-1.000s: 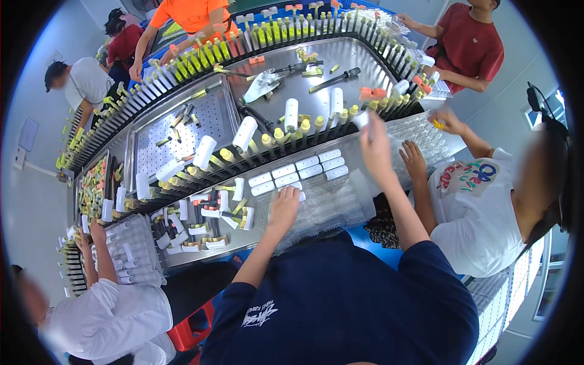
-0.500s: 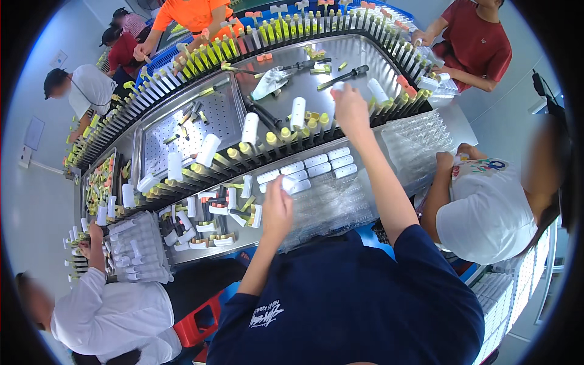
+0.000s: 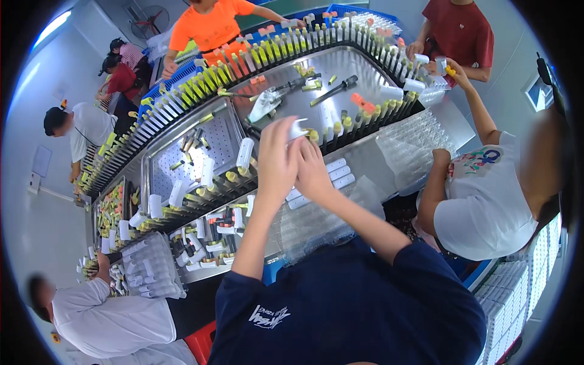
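Both my hands are together above the near row of posts. My left hand (image 3: 277, 157) is closed around a small white plastic piece (image 3: 297, 129), which sticks out past its fingertips. Pressed against it from the right, my right hand (image 3: 314, 172) has its fingers closed at the piece's lower end; they partly hide one another. Below the hands, several white oblong cases (image 3: 342, 176) lie in rows on the bench, some hidden by my wrist. Yellow-tipped posts (image 3: 337, 129) stand just beyond, and a white curved cover (image 3: 244, 152) sits on one to the left.
Metal trays (image 3: 340, 67) hold dark-handled tools (image 3: 334, 91) and a glove (image 3: 266, 103). Clear blister trays (image 3: 417, 137) lie at right, near a co-worker's raised hand (image 3: 459, 76). White covers and clamps (image 3: 213, 240) cluster at left. Other people work around the bench.
My hands were apart, the left over the white cases and the right out at the posts; they have come together around the white piece. The right-hand co-worker's arm now reaches up.
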A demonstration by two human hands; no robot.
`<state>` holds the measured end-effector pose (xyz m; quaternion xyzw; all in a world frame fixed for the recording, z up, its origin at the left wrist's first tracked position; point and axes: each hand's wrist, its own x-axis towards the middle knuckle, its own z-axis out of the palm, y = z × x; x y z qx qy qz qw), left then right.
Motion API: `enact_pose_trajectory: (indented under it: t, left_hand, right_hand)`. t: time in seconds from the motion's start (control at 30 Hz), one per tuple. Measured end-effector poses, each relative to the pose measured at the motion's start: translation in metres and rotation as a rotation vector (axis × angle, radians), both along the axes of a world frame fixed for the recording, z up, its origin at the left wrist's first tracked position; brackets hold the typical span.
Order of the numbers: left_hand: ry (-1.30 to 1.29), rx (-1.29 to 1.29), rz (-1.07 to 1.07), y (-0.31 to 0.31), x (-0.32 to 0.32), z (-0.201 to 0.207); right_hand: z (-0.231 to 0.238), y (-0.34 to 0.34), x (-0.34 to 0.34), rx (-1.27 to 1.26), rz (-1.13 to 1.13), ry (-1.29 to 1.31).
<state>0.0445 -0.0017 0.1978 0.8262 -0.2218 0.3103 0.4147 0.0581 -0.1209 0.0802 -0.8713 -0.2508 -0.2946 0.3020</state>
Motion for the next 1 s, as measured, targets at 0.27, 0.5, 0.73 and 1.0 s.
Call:
enact_pose_trajectory:
  t: [0.27, 0.5, 0.73, 1.0]
  left_hand:
    - [-0.257, 0.482, -0.153, -0.056, 0.108, -0.004]
    - [0.044, 0.55, -0.248, -0.061, 0.126, -0.074]
    - [0.072, 0.555, 0.165, -0.045, 0.081, -0.081]
    - [0.144, 0.588, 0.484, -0.002, 0.064, -0.089]
  right_hand:
    - [-0.048, -0.051, -0.073, 0.066, 0.047, 0.313]
    - [-0.065, -0.089, -0.085, 0.169, -0.068, 0.379]
    - [-0.098, -0.106, -0.077, 0.116, -0.109, 0.407]
    - [-0.12, -0.086, -0.034, -0.11, 0.056, 0.335]
